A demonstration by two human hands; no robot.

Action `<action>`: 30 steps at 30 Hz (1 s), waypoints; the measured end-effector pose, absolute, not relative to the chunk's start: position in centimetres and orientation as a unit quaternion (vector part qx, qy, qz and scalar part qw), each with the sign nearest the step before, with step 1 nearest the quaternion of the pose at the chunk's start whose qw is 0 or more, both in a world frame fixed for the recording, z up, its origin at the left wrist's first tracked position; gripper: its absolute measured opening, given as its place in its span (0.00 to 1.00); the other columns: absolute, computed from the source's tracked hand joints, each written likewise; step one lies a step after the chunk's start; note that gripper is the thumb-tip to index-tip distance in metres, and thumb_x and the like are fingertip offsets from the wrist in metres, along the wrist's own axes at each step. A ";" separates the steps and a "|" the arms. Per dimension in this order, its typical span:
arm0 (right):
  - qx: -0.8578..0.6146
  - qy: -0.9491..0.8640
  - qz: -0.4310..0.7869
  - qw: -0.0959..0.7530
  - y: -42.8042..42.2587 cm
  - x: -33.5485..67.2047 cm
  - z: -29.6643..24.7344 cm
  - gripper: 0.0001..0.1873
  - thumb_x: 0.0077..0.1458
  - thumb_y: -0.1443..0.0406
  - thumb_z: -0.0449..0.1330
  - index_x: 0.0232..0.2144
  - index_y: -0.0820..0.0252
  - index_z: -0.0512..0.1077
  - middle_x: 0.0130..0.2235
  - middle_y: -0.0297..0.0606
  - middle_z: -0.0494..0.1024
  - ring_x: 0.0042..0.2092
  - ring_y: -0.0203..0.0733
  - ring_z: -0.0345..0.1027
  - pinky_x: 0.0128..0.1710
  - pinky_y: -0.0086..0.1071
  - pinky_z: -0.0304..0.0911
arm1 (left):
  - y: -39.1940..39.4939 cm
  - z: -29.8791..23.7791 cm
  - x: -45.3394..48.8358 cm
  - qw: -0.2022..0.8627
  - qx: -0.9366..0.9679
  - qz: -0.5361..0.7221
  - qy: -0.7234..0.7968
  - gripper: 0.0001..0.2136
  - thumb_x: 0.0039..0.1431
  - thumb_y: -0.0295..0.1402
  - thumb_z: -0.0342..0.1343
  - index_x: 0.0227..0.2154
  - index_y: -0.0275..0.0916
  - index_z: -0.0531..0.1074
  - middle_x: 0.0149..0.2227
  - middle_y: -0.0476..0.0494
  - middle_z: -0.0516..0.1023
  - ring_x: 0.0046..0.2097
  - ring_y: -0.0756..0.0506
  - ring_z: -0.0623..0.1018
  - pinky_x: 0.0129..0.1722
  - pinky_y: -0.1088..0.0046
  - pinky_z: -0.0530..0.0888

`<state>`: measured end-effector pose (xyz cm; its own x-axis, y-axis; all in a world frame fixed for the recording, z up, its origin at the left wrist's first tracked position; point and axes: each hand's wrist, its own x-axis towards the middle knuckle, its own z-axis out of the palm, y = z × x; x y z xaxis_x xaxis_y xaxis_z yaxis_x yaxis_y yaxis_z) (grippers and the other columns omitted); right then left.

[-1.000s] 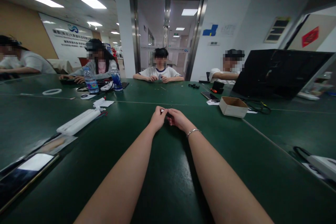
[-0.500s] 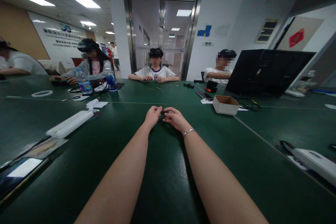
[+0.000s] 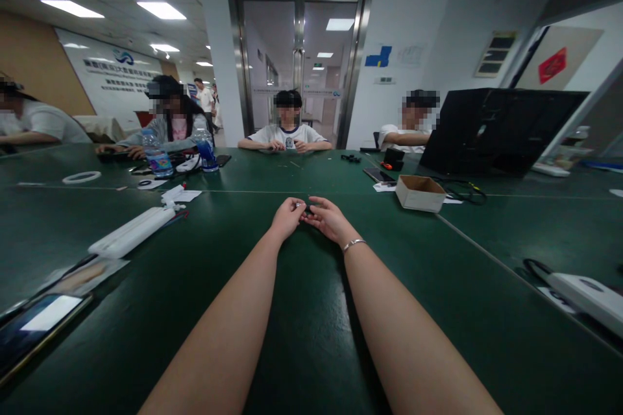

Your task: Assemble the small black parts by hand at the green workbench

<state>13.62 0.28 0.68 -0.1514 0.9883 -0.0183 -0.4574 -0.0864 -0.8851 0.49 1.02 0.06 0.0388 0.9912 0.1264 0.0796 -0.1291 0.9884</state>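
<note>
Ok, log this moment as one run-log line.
left hand: pinching small dark item | right hand: at same item, grip unclear | bracelet: right wrist | open box: on table, right of hands

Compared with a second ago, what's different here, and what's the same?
The right hand has its fingers spread a little more; the view has turned slightly right, and a standing person has appeared in the background. A small dark item stays between it and the left hand. The box and blue bottle stayed put.

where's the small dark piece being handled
In the head view, the small dark piece is near the middle, between the fingers of the left hand and the right hand, with the open box off to the right.
</note>
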 end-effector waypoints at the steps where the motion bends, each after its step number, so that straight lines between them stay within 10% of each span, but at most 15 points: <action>1: -0.341 -0.390 0.652 0.554 0.3 13.7 0.6 0.13 0.54 0.81 0.54 0.39 0.63 0.68 0.26 0.34 0.72 0.24 0.35 0.70 0.29 0.32 0.73 | 0.9 0.1 0.5 0.453 0.558 0.503 0.480 0.06 0.58 0.30 0.52 0.37 0.35 0.67 0.24 0.50 0.70 0.24 0.54 0.70 0.21 0.82 0.64; 30: -0.345 -0.388 0.648 0.558 0.0 14.2 1.2 0.08 0.52 0.78 0.60 0.34 0.66 0.73 0.27 0.36 0.76 0.24 0.32 0.71 0.29 0.24 0.70 | 1.2 -0.1 0.3 0.399 0.562 0.494 0.530 0.12 0.59 0.41 0.51 0.33 0.35 0.68 0.25 0.46 0.71 0.25 0.51 0.71 0.20 0.81 0.66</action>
<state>14.17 0.00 1.22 -0.1401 0.9900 -0.0132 -0.4547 -0.0762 -0.8874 0.26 1.16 -0.05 -0.0502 0.9899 0.1323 0.2003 -0.1198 0.9724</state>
